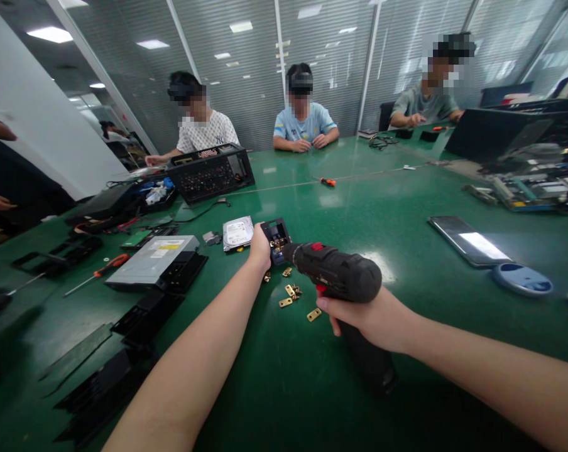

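Note:
My right hand (pixel 373 317) is wrapped round the grip of a black cordless drill (pixel 340 270) with red accents. The drill's nose points left and away, up against a small black box-like part (pixel 278 235) with brass pieces in it. My left hand (pixel 260 248) grips that black part by its left side; some of its fingers are hidden. Whether the bit touches a screw I cannot tell. Brass plates (pixel 286 302) and small brass screws (pixel 297 291) lie on the green table just below. A hard drive (pixel 237 233) rests beside my left hand.
On the left lie an optical drive (pixel 154 257), an orange-handled screwdriver (pixel 100 273) and black plastic parts (pixel 147 314). A black computer case (pixel 211 172) stands farther back. A phone (pixel 467 240) and a round blue-white object (pixel 522 278) lie right. Several people sit across the table.

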### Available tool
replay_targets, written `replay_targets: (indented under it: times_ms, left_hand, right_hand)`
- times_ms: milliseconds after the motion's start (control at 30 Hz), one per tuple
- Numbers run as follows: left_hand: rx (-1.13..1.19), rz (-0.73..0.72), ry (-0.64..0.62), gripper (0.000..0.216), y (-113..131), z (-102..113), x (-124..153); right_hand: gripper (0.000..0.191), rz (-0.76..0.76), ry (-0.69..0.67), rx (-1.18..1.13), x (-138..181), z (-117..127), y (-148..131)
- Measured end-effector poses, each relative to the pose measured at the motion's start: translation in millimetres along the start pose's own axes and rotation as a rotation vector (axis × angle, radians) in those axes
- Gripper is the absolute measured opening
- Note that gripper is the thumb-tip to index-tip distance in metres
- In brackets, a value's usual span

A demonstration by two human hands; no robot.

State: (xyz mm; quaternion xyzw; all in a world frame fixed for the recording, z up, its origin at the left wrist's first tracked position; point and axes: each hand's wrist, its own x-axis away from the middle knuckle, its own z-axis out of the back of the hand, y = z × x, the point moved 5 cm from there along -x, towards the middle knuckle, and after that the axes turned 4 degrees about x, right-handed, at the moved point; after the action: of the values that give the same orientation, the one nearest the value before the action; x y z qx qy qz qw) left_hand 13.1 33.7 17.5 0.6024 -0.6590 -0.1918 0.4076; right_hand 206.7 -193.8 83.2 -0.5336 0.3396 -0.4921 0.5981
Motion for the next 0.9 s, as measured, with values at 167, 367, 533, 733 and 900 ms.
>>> replay_targets:
  times_ms: [167,367,533,733,900]
  left_hand:
    - [-0.014,0.013,0.005,0.048,1,-1,2]
    - [-0.013,-0.003,-0.004,0.045,1,-2,2]
    - [0.001,-0.002,-0.067,0.044,-2,-1,-3]
    - [-0.028,0.000,-0.059,0.042,-2,5,-8]
    - [-0.025,0.001,-0.063,0.045,-1,3,-5]
  right_hand:
    - [0.022,-0.034,-0.014,-0.003,3,0,-8]
    - [0.020,-0.073,-0.045,0.024,8,4,-21]
    - [0.017,-0.036,-0.050,-0.025,8,5,-24]
    - [0.018,-0.016,-0.053,-0.029,6,3,-20]
    - [0.017,-0.007,0.012,-0.021,1,0,-9]
